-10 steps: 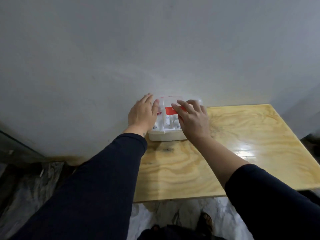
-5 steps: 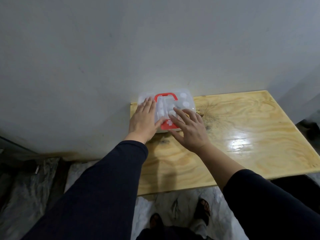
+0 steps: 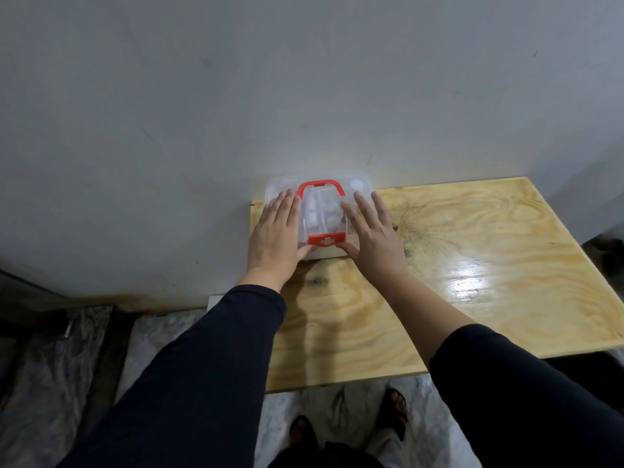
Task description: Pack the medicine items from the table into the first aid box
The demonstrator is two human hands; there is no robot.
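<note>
- Both palms flat, nothing clasped: my left hand (image 3: 275,236) lies with straight fingers on the left part of the clear lid (image 3: 320,211), thumb near the latch.
- First aid box (image 3: 329,255) sits at the far left corner of the table (image 3: 472,265), hard against the wall (image 3: 304,79). Lid is down over the white base.
- Red handle (image 3: 320,187) lies folded flat on the lid between my two hands; red latch (image 3: 327,240) with its white cross is at the near edge, between my thumbs.
- Pale medicine items (image 3: 324,214) show through the lid, so packing looks done; no loose items visible on the wood.
- My right hand (image 3: 373,236) mirrors the left, fingers extended and spread on the right part of the lid, thumb tip touching the latch end.
- Step in hand, as I judge it: closing the box. Press evenly with both palms, then push the latch home with both thumbs.
- Cannot tell from this angle whether the latch has engaged; check the seam before lifting by the handle.
- Risk: uneven pressure could skid the box on the glossy wood.
</note>
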